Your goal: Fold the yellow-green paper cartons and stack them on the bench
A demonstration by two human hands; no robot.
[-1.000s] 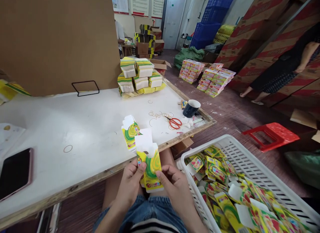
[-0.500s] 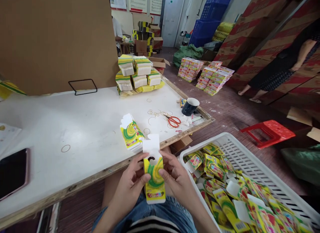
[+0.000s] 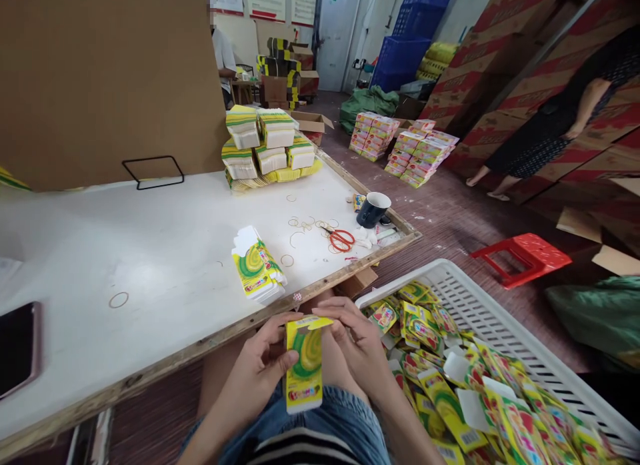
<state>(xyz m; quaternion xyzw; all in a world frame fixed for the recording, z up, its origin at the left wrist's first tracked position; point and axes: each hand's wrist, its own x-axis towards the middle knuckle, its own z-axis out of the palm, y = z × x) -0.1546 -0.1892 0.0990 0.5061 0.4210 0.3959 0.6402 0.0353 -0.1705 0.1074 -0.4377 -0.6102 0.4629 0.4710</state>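
Scanning left to right: the phone [image 3: 17,348] sits at the table [image 3: 150,252] edge, then the folded stack [image 3: 256,268]. My left hand [image 3: 257,372] grips the yellow carton [image 3: 303,365] over my lap; my right hand [image 3: 357,342] pinches its top flap, upright a second ago, now folded down. Basket [image 3: 500,318] beside.

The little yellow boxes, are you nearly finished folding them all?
Not nearly. Done: a small pile of folded packets lies on the white table, with bundled stacks at its far end. In hand: the left hand and right hand hold one yellow box, its top flap bent over. Left: the white basket has a great many loose boxes in it.
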